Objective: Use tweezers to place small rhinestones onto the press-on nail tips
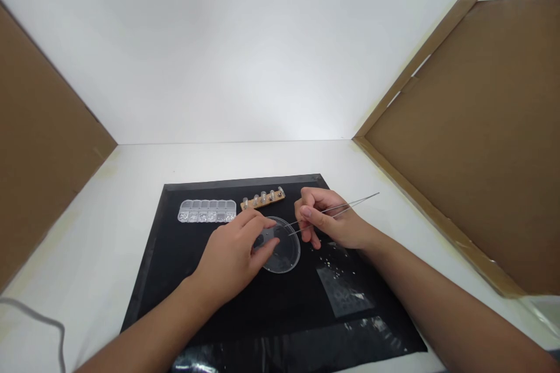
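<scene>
My right hand [326, 215] grips a pair of thin metal tweezers [345, 206], their tips apart over a round clear shallow dish [284, 256]. Over the dish's left side is my left hand [238, 247], its thumb and index finger spread with a gap between them. Whether it touches the dish rim I cannot tell. Behind the hands lies a light brown strip [269, 201] bearing several small clear bottle-like pieces. A clear compartment box [207, 211] sits to its left, with small shiny bits in the front row.
A black mat [175, 262] covers the middle of the white table [131, 186]. Near my right forearm, a clear plastic bag [343, 291] lies with tiny pale bits scattered around its top. Brown cardboard panels [472, 128] stand at both sides. A grey cable [39, 317] runs at the left.
</scene>
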Tool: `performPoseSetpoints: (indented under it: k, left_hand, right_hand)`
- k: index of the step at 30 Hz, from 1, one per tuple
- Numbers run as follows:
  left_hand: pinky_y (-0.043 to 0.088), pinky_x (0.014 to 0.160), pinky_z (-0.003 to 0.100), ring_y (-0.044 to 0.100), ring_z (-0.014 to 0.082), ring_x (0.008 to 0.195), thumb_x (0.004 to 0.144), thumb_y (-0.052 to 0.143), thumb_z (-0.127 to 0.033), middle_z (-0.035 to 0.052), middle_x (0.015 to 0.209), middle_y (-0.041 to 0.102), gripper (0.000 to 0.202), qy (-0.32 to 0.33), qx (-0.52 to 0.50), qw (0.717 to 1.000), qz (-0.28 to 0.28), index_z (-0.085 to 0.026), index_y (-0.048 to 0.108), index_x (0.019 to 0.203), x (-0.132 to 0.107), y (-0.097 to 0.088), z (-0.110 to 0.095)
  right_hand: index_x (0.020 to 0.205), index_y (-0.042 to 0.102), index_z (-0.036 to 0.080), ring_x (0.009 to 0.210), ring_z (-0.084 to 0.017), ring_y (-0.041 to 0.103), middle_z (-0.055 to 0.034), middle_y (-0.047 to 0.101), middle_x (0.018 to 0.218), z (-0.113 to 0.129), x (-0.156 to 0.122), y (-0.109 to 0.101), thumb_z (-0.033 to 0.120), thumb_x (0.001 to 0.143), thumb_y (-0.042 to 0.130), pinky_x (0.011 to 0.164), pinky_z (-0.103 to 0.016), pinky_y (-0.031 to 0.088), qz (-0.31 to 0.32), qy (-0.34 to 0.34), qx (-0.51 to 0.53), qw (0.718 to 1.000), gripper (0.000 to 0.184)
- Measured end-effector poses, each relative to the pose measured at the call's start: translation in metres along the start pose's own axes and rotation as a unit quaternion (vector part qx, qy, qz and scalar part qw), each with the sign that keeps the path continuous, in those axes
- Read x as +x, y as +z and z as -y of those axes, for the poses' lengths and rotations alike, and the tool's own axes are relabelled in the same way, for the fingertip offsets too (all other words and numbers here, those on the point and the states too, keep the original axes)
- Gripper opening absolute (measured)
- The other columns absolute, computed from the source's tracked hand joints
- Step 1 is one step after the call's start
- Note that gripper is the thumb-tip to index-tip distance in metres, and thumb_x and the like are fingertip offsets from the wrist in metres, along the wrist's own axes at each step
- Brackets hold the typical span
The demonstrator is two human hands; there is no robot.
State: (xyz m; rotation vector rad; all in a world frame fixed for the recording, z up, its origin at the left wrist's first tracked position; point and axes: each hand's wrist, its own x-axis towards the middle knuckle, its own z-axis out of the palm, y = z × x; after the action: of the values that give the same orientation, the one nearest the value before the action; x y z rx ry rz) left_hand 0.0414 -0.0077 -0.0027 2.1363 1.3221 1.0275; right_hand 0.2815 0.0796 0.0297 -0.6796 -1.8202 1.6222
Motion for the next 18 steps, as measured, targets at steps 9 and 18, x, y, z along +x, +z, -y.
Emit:
performPoseSetpoints:
  k: [9,18]
  left_hand:
    - [0.052,0.07,0.027,0.067,0.0138,0.078,0.106,0.062,-0.028,0.0028,0.107,0.075,0.015,0.024,-0.039,0.999,-0.018,-0.024,0.074,0.115,0.0008,-0.0003,0.0027]
    - [0.054,0.074,0.028,0.069,0.0152,0.082,0.108,0.058,-0.029,0.0027,0.1,0.074,0.017,0.016,-0.019,1.0,-0.006,-0.023,0.074,0.107,0.0023,-0.0027,0.0004]
  right_hand:
    - [0.081,0.049,0.019,0.049,-0.01,0.067,0.0018,0.069,0.069,0.0013,-0.0005,0.0013,0.04,0.103,0.071,0.04,-0.017,0.054,0.008,0.01,0.014,1.0,0.037]
    - [0.08,0.049,0.019,0.047,-0.009,0.066,0.0008,0.071,0.068,0.0014,-0.001,-0.0002,0.04,0.103,0.07,0.04,-0.017,0.053,0.014,0.014,0.009,1.0,0.038]
